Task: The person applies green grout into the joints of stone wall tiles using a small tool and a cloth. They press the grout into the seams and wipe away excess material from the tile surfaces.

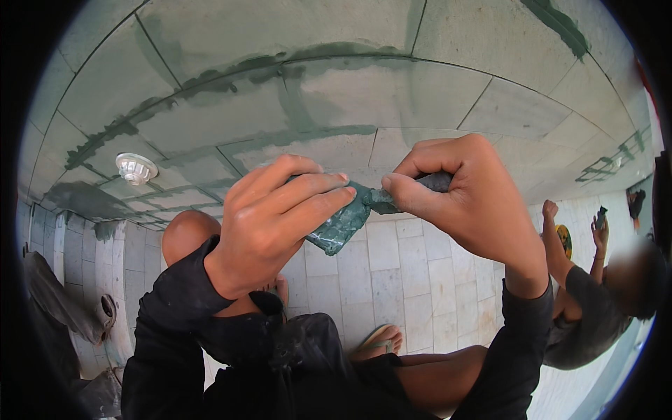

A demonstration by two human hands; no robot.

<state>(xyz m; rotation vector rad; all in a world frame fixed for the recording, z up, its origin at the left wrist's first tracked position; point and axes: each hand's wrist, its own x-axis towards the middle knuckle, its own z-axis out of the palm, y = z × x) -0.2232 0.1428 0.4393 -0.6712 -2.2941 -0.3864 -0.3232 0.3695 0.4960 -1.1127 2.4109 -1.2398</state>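
Green-smeared block (339,229), dark strip (435,183)

Left hand (269,217): fingers clasped over the block. Block: between the hands, partly under the left fingers. Right hand (470,199): thumb and finger pinching the strip, long axis roughly sideways, left end meeting block's upper right edge.

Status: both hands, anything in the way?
Left hand holding green-coated piece. Right hand pinching green-smeared tool at its edge. No obstruction visible; co-worker off right.
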